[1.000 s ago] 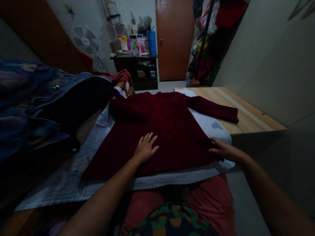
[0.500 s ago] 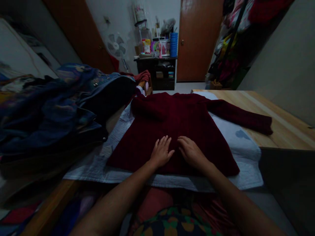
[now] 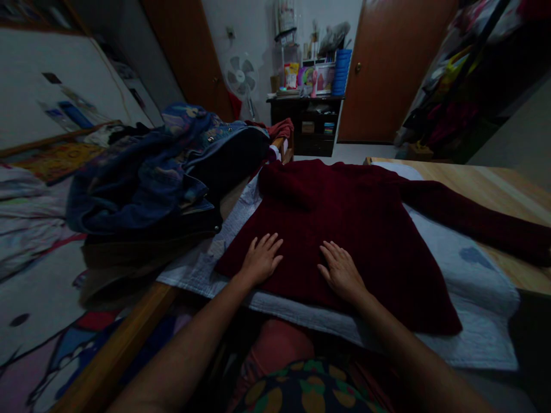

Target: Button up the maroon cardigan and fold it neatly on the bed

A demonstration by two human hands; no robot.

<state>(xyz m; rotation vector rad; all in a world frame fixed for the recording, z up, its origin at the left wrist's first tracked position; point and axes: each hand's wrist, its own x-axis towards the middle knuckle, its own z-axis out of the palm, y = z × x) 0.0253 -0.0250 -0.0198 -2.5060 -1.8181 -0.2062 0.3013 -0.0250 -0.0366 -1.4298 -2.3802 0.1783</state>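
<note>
A dark red knitted sweater (image 3: 357, 223) lies spread flat on a pale grey cloth (image 3: 465, 287) that covers a wooden table (image 3: 486, 183). One sleeve is folded across the chest at the left; the other stretches out to the right over the bare wood. My left hand (image 3: 260, 259) lies flat on the sweater near its lower left hem, fingers apart. My right hand (image 3: 342, 271) rests flat on the sweater's lower middle, fingers stretched out. Neither hand holds anything.
A heap of blue denim and patterned clothes (image 3: 150, 172) sits at the table's left. A patterned mat (image 3: 51, 321) covers the floor at left. Beyond stand a fan (image 3: 241, 74), a dark shelf unit (image 3: 307, 117), a brown door (image 3: 390, 69) and hanging clothes (image 3: 456, 80).
The view has swung left. My right hand came from the sweater's right hem to its middle, and my left hand slid toward the lower left hem, so the hands now lie apart.
</note>
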